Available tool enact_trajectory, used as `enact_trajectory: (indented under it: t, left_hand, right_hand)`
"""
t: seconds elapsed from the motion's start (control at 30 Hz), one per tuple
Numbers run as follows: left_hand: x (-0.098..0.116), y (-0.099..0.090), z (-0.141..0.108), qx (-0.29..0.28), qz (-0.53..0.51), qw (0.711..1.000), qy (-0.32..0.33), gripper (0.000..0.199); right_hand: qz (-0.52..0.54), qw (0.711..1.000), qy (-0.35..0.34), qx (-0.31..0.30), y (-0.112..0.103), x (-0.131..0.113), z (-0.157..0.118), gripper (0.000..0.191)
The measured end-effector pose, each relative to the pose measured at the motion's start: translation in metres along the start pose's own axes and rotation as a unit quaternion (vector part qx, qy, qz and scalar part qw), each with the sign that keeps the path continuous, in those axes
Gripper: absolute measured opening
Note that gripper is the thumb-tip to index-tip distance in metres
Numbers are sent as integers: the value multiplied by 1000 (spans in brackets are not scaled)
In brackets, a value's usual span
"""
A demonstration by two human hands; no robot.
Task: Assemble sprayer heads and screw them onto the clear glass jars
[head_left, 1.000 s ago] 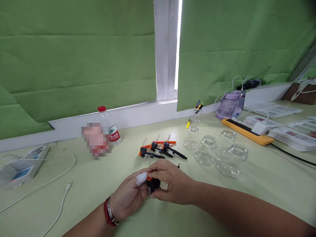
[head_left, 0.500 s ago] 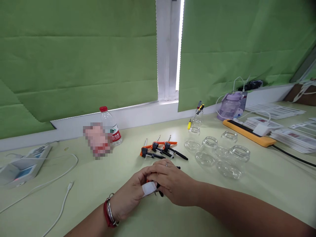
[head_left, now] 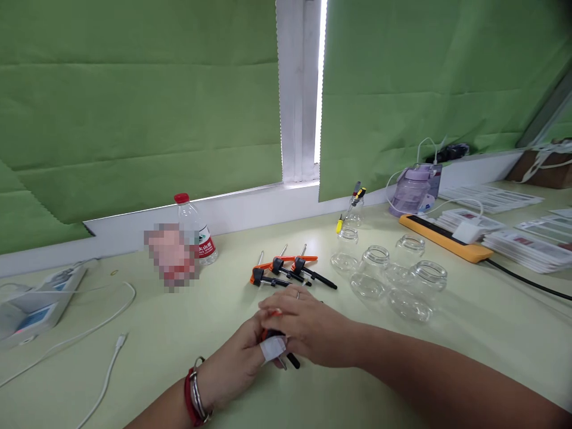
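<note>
My left hand (head_left: 243,351), its thumb wrapped in white tape, is closed around an orange-and-black tool (head_left: 292,360) with a thin metal rod. My right hand (head_left: 310,328) lies over the same tool from above, its fingers curled against the left hand. Between and below the hands show a black handle end, the rod tip and bits of orange; the rest is covered. Just beyond my fingers lie several similar orange-and-black tools (head_left: 297,265) with upright metal rods and black handles, side by side on the table.
Several clear glass jars (head_left: 370,280) stand to the right; one farther back holds screwdrivers (head_left: 357,196). Behind them are a purple bottle (head_left: 411,190), an orange power strip (head_left: 447,238) and stacked cards (head_left: 527,250). At left are a water bottle (head_left: 203,238), a white power strip (head_left: 58,304) and cables.
The tool has tilted or shifted within my hands, so more of its black handle and rod shows below them. My right fingers have lifted slightly. The view has turned a little right.
</note>
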State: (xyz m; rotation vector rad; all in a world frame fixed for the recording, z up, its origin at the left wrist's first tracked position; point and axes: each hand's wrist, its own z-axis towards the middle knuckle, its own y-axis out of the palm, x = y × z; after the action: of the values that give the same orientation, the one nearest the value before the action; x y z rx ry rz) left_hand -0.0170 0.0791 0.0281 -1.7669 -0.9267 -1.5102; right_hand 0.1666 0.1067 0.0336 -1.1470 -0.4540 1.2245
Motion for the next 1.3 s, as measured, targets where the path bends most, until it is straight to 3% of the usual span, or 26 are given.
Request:
enact_trajectory:
  t: [0.13,0.2,0.3,0.47,0.6,0.73,0.97,1.3]
  left_hand:
    - [0,-8,2,81,-53,995,-6,24]
    - [-2,-11,4,120,-80,990,-5,23]
    - [-4,-14,5,158,-98,983,0,26]
    - [-5,-14,5,171,-120,978,21,27]
    - [-5,-15,6,178,-114,977,27,25]
    - [-6,-18,8,195,-79,977,20,26]
    - [-12,-21,10,212,-72,974,13,26]
    - [-9,-19,12,228,-67,971,3,27]
  right_hand:
    - [45,985,87,142,-22,13,-3,27]
    - [50,971,156,175,-29,21,-4,19]
    - [24,968,231,100,-28,33,-6,15]
    - [-61,967,239,-59,-9,47,-12,13]
    - [-91,963,235,-95,2,51,-14,15]
    - [-106,949,259,-144,4,53,-13,2]
    - [-98,948,260,-153,6,57,-14,8]
    - [-2,974,210,-90,-1,33,-7,9]
